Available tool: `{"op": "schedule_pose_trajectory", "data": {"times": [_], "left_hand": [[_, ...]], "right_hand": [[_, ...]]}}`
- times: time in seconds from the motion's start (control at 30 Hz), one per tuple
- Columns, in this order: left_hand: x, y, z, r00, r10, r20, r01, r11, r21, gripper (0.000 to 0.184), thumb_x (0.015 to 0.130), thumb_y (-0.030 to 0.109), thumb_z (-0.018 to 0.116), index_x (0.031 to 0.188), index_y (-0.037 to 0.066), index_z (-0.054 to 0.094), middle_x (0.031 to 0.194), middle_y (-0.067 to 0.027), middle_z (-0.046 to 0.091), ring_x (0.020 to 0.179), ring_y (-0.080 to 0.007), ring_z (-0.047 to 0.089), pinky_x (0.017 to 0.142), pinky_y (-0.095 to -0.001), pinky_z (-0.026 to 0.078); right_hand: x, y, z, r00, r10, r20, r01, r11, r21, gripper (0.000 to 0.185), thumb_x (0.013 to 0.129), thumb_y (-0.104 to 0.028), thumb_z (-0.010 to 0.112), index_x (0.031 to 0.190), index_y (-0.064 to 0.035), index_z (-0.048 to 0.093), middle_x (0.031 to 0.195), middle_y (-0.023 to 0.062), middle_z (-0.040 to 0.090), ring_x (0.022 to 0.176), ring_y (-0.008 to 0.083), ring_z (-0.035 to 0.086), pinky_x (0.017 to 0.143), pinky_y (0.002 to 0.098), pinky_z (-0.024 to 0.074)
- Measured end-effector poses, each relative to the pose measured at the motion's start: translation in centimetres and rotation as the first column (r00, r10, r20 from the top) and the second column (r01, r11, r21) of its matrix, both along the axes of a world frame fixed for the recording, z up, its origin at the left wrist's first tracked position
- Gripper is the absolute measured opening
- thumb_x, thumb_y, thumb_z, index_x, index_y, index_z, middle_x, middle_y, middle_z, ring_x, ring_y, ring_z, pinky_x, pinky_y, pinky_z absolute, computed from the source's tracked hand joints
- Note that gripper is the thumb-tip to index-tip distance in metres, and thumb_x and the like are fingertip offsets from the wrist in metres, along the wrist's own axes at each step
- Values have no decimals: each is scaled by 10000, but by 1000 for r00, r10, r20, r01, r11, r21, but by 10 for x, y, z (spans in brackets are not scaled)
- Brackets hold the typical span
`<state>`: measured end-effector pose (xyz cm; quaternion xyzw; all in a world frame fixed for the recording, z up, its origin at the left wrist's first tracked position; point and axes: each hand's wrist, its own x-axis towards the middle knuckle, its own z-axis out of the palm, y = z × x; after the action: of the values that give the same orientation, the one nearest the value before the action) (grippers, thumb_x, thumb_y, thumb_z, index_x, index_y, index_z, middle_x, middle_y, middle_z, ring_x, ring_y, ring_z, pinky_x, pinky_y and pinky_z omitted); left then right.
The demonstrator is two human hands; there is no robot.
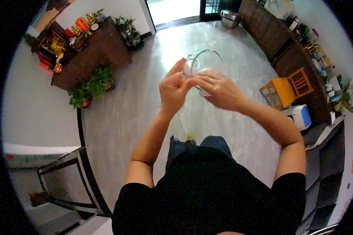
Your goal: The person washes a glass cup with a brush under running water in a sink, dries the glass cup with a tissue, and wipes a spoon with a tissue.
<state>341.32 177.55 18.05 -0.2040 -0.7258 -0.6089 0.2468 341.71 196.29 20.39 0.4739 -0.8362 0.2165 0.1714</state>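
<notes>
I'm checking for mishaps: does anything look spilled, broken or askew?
Nothing stands out. The glass vessel at the left hand and right hand shows no visible crack, though part is hidden; bright patches on the floor look like reflected light, not a spill.

Wide head-worn view, forward and down to the floor [121,129]

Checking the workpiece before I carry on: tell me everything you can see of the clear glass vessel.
The clear glass vessel looks round and see-through, with a greenish rim; the grey floor shows through it. It is held up in front of the person, above the floor in this view. The left hand is at its left side; the right hand, blurred, overlaps its near edge. A smaller curved outline shows at left, base or handle unclear.
</notes>
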Motion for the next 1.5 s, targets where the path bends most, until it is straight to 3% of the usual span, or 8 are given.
{"op": "schedule_pose_trajectory", "data": {"times": [0.13, 0.4, 0.63, 0.9, 0.97, 1.03, 1.2, 1.5], "left_hand": [[-87, -15, 11, 975, -93, 203, 113, 990, -89, 518, 693, 420, 758, 525, 5, 498, 1201, -226, 554, 994, -257, 615, 732, -312, 504], [-283, -23, -52, 814, -521, 257, 378, 810, 448, 742, 774, 454, 679, 1303, 75, 323, 1187, -138, 549, 1079, -250, 554, 866, -384, 494], [-237, -51, -14, 700, -680, 220, 243, 516, 821, 507, 874, 419, 543, 1214, 61, 432, 1248, -125, 454, 1120, -275, 502, 877, -450, 492], [-484, -53, -28, 295, -777, 556, 62, 596, 801, 646, 840, 565, 437, 1262, 75, 457, 1175, -195, 546, 1012, -410, 563, 762, -519, 486], [-538, -60, -35, 115, -869, 482, 89, 492, 866, 664, 842, 566, 430, 1281, 68, 440, 1192, -216, 532, 1008, -462, 555, 736, -583, 474], [-608, -51, -39, 103, -857, 505, 148, 515, 845, 699, 843, 563, 352, 1368, 105, 299, 1326, -244, 348, 1031, -507, 520, 784, -636, 428], [-750, -51, -58, 137, -880, 455, 170, 473, 864, 644, 859, 535, 349, 1312, 79, 386, 1182, -249, 467, 981, -453, 566, 696, -599, 491], [-1026, -47, -48, 306, -836, 456, 125, 510, 851, 514, 811, 484, 534, 1136, 91, 476, 1076, -117, 534, 922, -301, 555, 762, -530, 475]], "right_hand": [[-117, 20, 9, 800, 177, -574, 132, 881, 455, 301, 734, -136, 589, 1027, -68, 588, 1113, 96, 600, 1125, 244, 519, 1028, 389, 361], [-298, 21, -37, 981, 178, 77, -172, 982, -76, 234, 678, -82, 735, 894, -61, 648, 933, 129, 668, 925, 273, 637, 856, 402, 486], [-258, -63, -34, 946, 306, -107, -321, 931, -174, 244, 625, -94, 707, 843, -54, 606, 862, 89, 651, 769, 264, 640, 690, 385, 520], [-569, -53, 11, 224, 866, -446, -444, 498, 744, 207, 781, -194, 531, 895, -36, 602, 901, 65, 584, 908, 201, 571, 889, 336, 437], [-611, -58, 33, 266, 930, -254, -135, 297, 945, 234, 799, -167, 524, 978, -37, 601, 1049, 102, 584, 1027, 197, 562, 892, 304, 445], [-684, -56, 29, 638, 681, 360, -764, 499, 410, 321, 796, -154, 522, 1090, -36, 568, 1087, 85, 580, 1070, 196, 550, 925, 299, 445], [-792, -44, 12, 628, 594, -504, -5, 650, 760, 506, 814, -140, 570, 1306, -113, 455, 1406, 9, 384, 1314, 162, 318, 1129, 344, 206], [-991, -45, -2, 992, 127, -8, -109, 881, 460, 313, 794, -62, 570, 1106, -28, 571, 1257, 108, 525, 1203, 178, 474, 1081, 377, 316]]}}
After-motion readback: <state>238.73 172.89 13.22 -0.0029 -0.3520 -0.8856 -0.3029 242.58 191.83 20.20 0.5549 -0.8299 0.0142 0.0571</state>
